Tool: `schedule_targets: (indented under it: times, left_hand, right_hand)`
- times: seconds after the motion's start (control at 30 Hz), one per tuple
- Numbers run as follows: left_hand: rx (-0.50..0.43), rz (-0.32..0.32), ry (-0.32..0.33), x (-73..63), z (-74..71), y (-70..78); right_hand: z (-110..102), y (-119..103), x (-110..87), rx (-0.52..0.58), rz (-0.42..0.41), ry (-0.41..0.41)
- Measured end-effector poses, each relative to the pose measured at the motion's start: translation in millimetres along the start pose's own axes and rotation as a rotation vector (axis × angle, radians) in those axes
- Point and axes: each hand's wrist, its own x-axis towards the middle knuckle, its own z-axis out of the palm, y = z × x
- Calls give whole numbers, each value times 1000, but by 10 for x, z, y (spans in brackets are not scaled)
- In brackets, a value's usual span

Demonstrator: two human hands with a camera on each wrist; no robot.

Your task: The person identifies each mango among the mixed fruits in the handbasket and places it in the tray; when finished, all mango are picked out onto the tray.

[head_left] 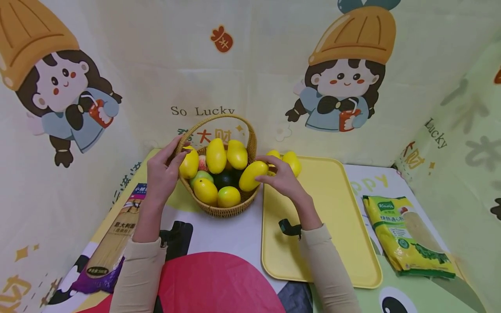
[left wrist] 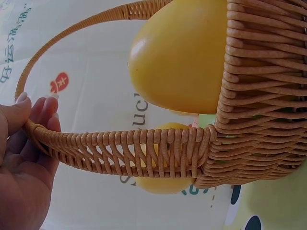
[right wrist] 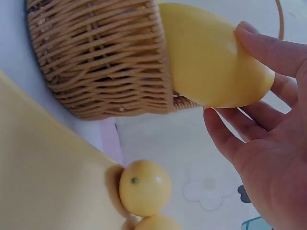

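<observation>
A wicker basket (head_left: 225,212) full of fruit stands near the back wall. My left hand (head_left: 162,171) grips the left side of its arched handle (left wrist: 110,146), thumb on one side and fingers behind. With its thumb and fingertips my right hand (head_left: 285,177) holds a yellow mango (head_left: 250,178), tilted against the right rim; in the right wrist view the mango's lower end dips inside the basket. Around it lie more mangoes (head_left: 216,156), a lemon-like yellow fruit (head_left: 205,192), a greenish-yellow fruit (head_left: 229,197), a dark green fruit (head_left: 225,178) and a partly hidden pinkish fruit (head_left: 202,163).
Right of the basket lies a yellow tray (head_left: 321,208), with several yellow fruits (head_left: 292,162) at its far left corner. A yellow-green Knorr packet (head_left: 409,237) is beyond the tray. On the left lies a bag of spaghetti (head_left: 113,239).
</observation>
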Motion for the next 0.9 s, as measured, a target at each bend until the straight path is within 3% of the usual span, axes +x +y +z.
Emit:
schedule_targets:
  times: [0.2,0.3,0.43,0.53,0.77,0.9]
  left_hand:
    - [-12,13,2,4,-1,-24]
    - [-11,15,1,-2,-2,-22]
    - [-17,18,0,-9,-4,-12]
    - [-22,25,1,-10,-5,-9]
    - [-9,32,-1,-8,-5,-13]
    - [-5,29,-1,-5,-10,-17]
  right_hand:
    - [-124,-13,-10,39,40,25]
    - [-203,-135,-61,31,77,14]
    - [-307,-78,-97,18,106,19]
    - [-376,92,-88,34,116,31]
    - [-528,147,-146,46,162,-9]
    - [-614,160,-184,42,167,30]
